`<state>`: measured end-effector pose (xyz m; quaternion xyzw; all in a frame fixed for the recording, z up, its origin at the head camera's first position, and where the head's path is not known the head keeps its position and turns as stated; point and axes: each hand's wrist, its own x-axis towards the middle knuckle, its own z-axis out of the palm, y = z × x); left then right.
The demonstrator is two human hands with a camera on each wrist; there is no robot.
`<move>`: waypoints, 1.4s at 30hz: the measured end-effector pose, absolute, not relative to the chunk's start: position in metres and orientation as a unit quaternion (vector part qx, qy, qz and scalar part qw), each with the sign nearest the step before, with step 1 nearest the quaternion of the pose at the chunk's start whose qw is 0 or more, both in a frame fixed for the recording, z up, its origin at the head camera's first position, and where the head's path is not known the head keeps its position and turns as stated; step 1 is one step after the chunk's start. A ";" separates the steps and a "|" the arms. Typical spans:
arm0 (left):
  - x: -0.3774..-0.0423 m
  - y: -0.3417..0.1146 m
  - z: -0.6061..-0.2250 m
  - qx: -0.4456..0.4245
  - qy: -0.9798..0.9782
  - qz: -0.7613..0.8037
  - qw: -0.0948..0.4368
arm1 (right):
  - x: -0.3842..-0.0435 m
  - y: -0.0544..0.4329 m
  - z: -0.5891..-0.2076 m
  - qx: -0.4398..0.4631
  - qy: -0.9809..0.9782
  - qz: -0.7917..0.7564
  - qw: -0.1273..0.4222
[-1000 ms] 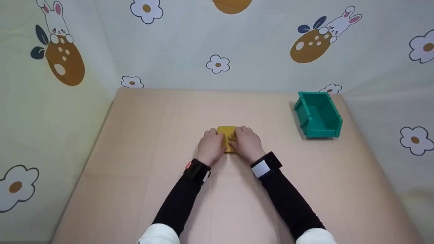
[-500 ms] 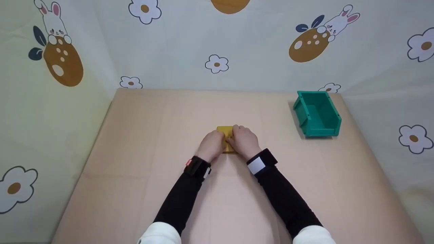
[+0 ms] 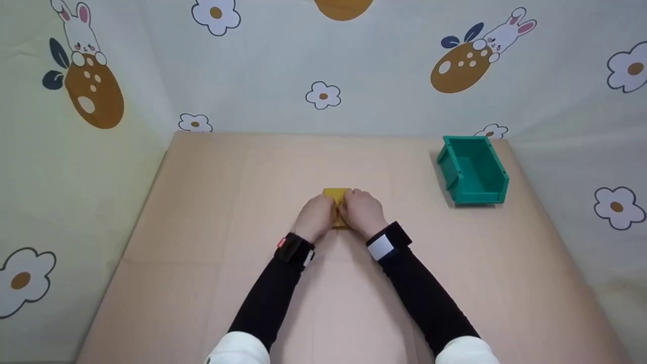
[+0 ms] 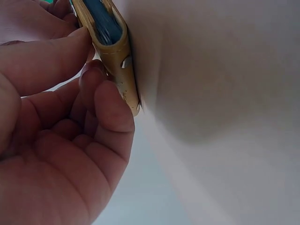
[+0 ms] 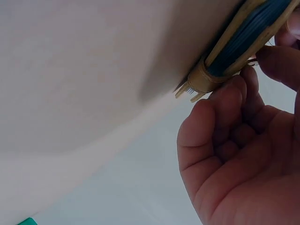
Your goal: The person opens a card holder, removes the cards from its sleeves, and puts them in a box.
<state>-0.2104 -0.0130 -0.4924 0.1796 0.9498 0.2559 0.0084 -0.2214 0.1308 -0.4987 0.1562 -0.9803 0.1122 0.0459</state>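
Note:
A small yellow card wallet (image 3: 335, 193) lies on the table between both hands, partly covered by them in the head view. My left hand (image 3: 314, 217) holds its left side, thumb on top and curled fingers along the edge. My right hand (image 3: 364, 212) grips the right side, its thumb reaching over the middle of the cover. Seen from the left wrist, the wallet (image 4: 115, 57) shows blue inner leaves inside a stitched yellow cover. The right wrist view shows the wallet's end (image 5: 201, 80) with blue pleated leaves and curled fingertips close beside it.
A green open-front bin (image 3: 475, 197) stands at the table's back right corner. The table (image 3: 242, 177) has a light beige covering. Patterned cloth walls (image 3: 263, 65) rise behind it and along both sides.
My right hand has moved slightly left over the wallet, its thumb now covering more of the front. The left fingers have curled in more, and the wallet stays in nearly the same place.

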 end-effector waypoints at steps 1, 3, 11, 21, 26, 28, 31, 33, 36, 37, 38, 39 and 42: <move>-0.210 -0.013 -0.492 0.180 0.950 0.256 0.009 | -0.222 0.131 -0.499 0.158 -0.980 0.109 0.044; -0.210 -0.013 -0.492 0.181 0.950 0.253 0.011 | -0.222 0.130 -0.500 0.161 -0.981 0.105 0.039; -0.209 -0.014 -0.492 0.183 0.954 0.236 0.016 | -0.223 0.130 -0.499 0.169 -0.979 0.105 0.031; -0.211 -0.014 -0.491 0.176 0.954 0.241 0.025 | -0.227 0.136 -0.496 0.197 -0.968 0.155 0.028; -0.210 -0.014 -0.491 0.181 0.953 0.243 0.024 | -0.228 0.138 -0.496 0.194 -0.966 0.173 0.016; -0.210 -0.015 -0.491 0.180 0.952 0.246 0.024 | -0.228 0.138 -0.495 0.190 -0.965 0.183 0.008; -0.210 -0.015 -0.492 0.178 0.952 0.246 0.026 | -0.228 0.138 -0.494 0.186 -0.964 0.192 0.002; -0.211 -0.015 -0.493 0.178 0.952 0.248 0.025 | -0.228 0.139 -0.494 0.186 -0.963 0.194 0.003; -0.211 -0.015 -0.493 0.179 0.951 0.249 0.024 | -0.228 0.139 -0.494 0.189 -0.962 0.196 0.007; -0.211 -0.015 -0.493 0.179 0.951 0.251 0.024 | -0.228 0.140 -0.494 0.190 -0.962 0.198 0.008; -0.211 -0.014 -0.493 0.179 0.951 0.253 0.024 | -0.228 0.140 -0.494 0.190 -0.961 0.201 0.007; -0.210 -0.015 -0.492 0.179 0.951 0.253 0.024 | -0.229 0.140 -0.494 0.189 -0.961 0.202 0.006; -0.209 -0.015 -0.490 0.175 0.950 0.255 0.028 | -0.230 0.142 -0.494 0.175 -0.960 0.219 -0.004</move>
